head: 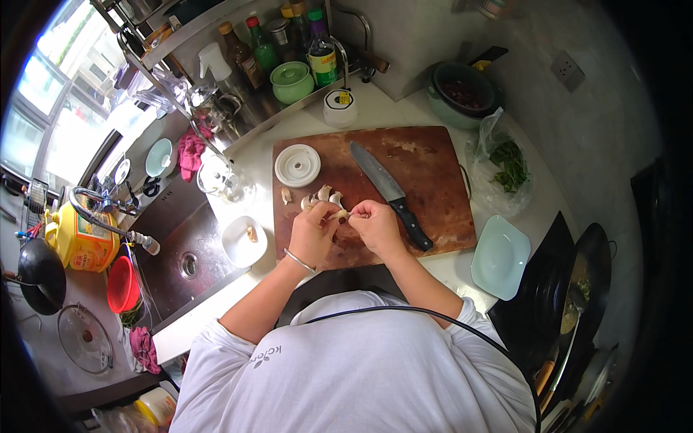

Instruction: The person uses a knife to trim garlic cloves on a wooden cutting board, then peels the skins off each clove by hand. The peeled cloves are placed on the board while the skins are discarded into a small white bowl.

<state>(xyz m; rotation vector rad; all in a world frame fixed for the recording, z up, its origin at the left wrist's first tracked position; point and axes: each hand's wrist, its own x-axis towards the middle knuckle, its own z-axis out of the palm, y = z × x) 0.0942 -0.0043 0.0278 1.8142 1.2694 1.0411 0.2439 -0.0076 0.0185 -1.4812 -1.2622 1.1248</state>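
Note:
My left hand (315,227) and my right hand (376,224) meet over the front part of a brown wooden cutting board (427,189). Pinched between their fingertips is a pale garlic clove (340,215) with some of its skin. Several unpeeled garlic cloves (324,192) lie just beyond my left fingers, and one more (286,195) lies to their left. A round white lid (298,165) rests on the board's far left corner. To the right of my right hand lies a kitchen knife (385,181), its black handle towards me. A white bowl (244,253) left of the board holds a small tan piece, perhaps ginger.
Right of the board are a pale green dish (501,257), a plastic bag of leafy greens (509,165) and a wok (582,281) with a spatula. A white chopper base (340,108) stands behind. On the left is a steel sink (178,243) with a faucet (108,205).

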